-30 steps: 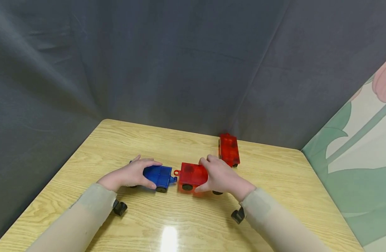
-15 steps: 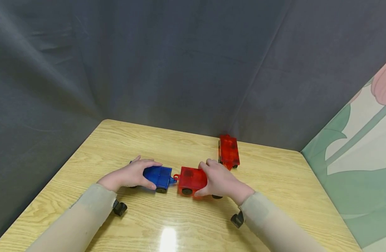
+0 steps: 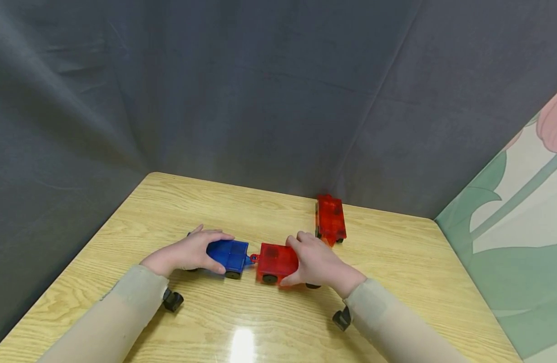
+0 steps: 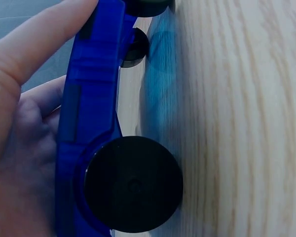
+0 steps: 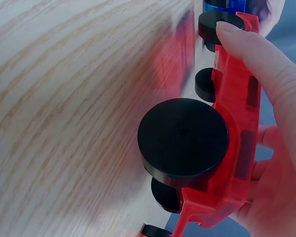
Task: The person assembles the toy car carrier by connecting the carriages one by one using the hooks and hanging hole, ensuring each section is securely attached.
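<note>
My left hand point(image 3: 197, 249) grips a translucent blue toy car point(image 3: 233, 254), thumb on the near side and fingers on the far side. Its black wheel point(image 4: 133, 185) is large in the left wrist view, beside the tabletop. To the right, my right hand point(image 3: 317, 262) holds a translucent red toy car point(image 3: 276, 258) across its body, hiding its right end. The red ring point(image 3: 254, 258) on that car's left end overlaps the blue hitch point(image 3: 248, 260) in the head view. In the right wrist view, my thumb point(image 5: 251, 47) lies along the red body.
Behind my right hand, a second red car point(image 3: 330, 219) stands near the table's back edge. The wooden table point(image 3: 192, 327) meets a dark grey cloth point(image 3: 260, 101) at the back. A flower-patterned cloth point(image 3: 523, 227) hangs at the right.
My right hand has brought the red car slightly toward me and down, so its ring, earlier apart from the blue hitch, now overlaps it. The left hand and blue car stay put.
</note>
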Available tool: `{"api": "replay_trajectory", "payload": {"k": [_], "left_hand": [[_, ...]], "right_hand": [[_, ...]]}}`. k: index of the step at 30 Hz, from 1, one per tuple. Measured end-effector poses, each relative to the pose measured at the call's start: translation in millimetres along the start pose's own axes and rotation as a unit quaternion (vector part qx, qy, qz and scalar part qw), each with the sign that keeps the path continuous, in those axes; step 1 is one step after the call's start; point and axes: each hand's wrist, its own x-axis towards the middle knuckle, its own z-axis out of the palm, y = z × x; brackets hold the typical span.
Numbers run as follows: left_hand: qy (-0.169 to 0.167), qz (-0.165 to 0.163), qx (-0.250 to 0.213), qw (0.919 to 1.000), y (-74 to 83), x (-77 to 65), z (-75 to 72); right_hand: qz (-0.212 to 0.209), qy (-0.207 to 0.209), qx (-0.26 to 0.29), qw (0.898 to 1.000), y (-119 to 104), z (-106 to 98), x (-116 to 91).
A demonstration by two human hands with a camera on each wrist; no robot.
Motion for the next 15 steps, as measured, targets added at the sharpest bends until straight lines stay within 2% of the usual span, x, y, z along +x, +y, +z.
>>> {"api": "replay_trajectory", "payload": {"k": [15], "left_hand": [[-0.003, -0.007, -0.004, 1.0, -0.1, -0.4, 1.4]], "right_hand": [[-0.006, 0.001, -0.01, 1.0, 1.9, 7.6, -0.5]]}}
